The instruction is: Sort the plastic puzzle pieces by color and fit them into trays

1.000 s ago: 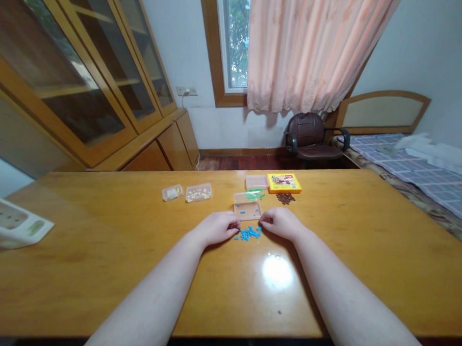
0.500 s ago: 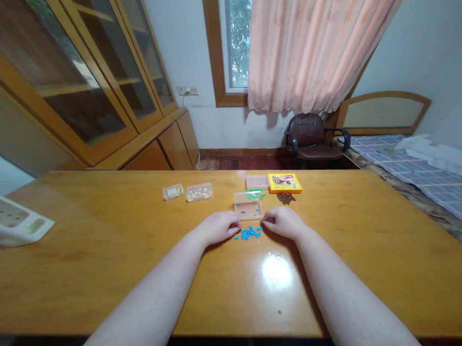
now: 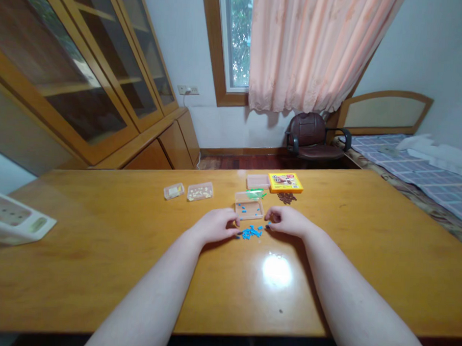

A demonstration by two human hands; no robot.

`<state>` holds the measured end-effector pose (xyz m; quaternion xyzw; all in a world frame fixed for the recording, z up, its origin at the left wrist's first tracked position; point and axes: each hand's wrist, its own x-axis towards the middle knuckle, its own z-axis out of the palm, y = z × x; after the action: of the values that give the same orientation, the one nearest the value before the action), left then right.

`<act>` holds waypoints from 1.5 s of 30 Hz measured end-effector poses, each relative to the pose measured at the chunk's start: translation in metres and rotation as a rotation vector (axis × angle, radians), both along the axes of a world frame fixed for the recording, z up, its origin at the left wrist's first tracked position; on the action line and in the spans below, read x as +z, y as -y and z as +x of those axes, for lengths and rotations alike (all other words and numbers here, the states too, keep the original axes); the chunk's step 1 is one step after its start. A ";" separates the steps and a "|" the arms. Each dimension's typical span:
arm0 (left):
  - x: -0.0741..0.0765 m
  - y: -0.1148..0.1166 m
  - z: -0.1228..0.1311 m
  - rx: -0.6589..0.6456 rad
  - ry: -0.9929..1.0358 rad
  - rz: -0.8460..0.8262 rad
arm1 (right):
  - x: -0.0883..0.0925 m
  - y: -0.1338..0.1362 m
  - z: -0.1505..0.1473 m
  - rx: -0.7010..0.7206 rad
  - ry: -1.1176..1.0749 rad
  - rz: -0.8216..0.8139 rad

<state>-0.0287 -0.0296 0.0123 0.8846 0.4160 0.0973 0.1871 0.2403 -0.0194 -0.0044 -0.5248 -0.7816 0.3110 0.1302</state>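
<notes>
Small blue pieces, which look like toy bricks, lie in a loose pile [image 3: 252, 232] on the table. Just behind the pile stands a clear plastic box [image 3: 248, 216], its lid raised, with several blue pieces inside. My left hand [image 3: 218, 226] is at the pile's left edge, thumb and fingers apart, its fingertips close to a stray blue piece. To the right of the pile, my right hand [image 3: 288, 221] has its fingers curled, with a small blue piece [image 3: 269, 223] showing at thumb and fingertip.
Behind the box are green pieces [image 3: 257, 193], a clear tray [image 3: 258, 182], a yellow box [image 3: 286, 183] and a brown heap of pieces [image 3: 287, 198]. Two clear containers, one with cream pieces [image 3: 200, 192], stand back left. A white box [image 3: 18, 220] is far left.
My left thumb and fingers have spread apart at the pile. The right hand has shifted slightly right, and a blue piece now shows at its fingertips.
</notes>
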 end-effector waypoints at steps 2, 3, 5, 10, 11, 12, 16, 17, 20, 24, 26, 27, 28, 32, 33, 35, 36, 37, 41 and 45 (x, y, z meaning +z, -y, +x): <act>0.001 0.002 0.000 -0.038 -0.030 -0.080 | -0.001 -0.002 0.004 0.000 -0.031 -0.049; 0.001 0.002 0.001 -0.036 -0.038 -0.105 | -0.001 -0.003 0.006 -0.003 -0.035 -0.054; -0.001 0.001 0.001 -0.022 -0.046 -0.132 | -0.003 -0.005 0.008 -0.014 -0.019 -0.042; -0.006 -0.001 0.003 -0.004 -0.066 -0.104 | -0.007 -0.006 0.003 -0.046 0.025 0.049; -0.006 -0.001 0.003 -0.002 -0.071 -0.093 | -0.008 -0.005 0.000 -0.040 0.025 0.060; -0.006 -0.001 0.004 -0.001 -0.075 -0.084 | -0.009 -0.005 -0.002 -0.029 0.026 0.069; -0.007 -0.001 0.006 0.007 -0.086 -0.068 | -0.012 -0.003 -0.007 -0.002 0.026 0.115; -0.007 -0.001 0.006 0.007 -0.086 -0.065 | -0.013 -0.002 -0.008 -0.006 0.026 0.122; -0.009 -0.002 0.007 0.003 -0.081 -0.051 | -0.013 -0.001 -0.009 -0.003 0.038 0.123; -0.011 -0.002 0.007 0.005 -0.065 -0.030 | -0.009 0.001 -0.014 0.039 0.085 0.145; -0.011 -0.002 0.007 0.010 -0.049 -0.011 | -0.005 0.003 -0.017 0.039 0.110 0.152; -0.011 -0.002 0.007 0.011 -0.039 -0.001 | -0.004 0.004 -0.018 0.034 0.118 0.153; -0.011 -0.002 0.007 0.014 -0.028 0.012 | -0.003 0.005 -0.019 0.029 0.121 0.152; -0.009 -0.003 0.008 0.084 0.047 0.112 | -0.002 0.006 -0.021 0.026 0.097 0.150; -0.009 -0.004 0.009 0.116 0.072 0.136 | -0.002 0.005 -0.021 0.030 0.091 0.149; -0.010 -0.006 0.008 0.170 0.103 0.164 | -0.003 0.005 -0.020 0.029 0.086 0.148; -0.010 -0.006 0.008 0.191 0.107 0.167 | -0.003 0.005 -0.020 0.026 0.085 0.146; -0.011 -0.007 0.008 0.207 0.105 0.167 | -0.003 0.005 -0.020 0.021 0.082 0.143; -0.013 -0.008 0.005 0.225 0.113 0.144 | -0.001 0.006 -0.018 0.012 0.090 0.152; -0.012 -0.005 0.006 0.134 0.070 0.101 | 0.001 0.006 -0.017 0.063 0.159 0.208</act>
<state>-0.0230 -0.0243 0.0004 0.8592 0.4618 0.1614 0.1498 0.2229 -0.0257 -0.0036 -0.5068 -0.8335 0.1897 0.1116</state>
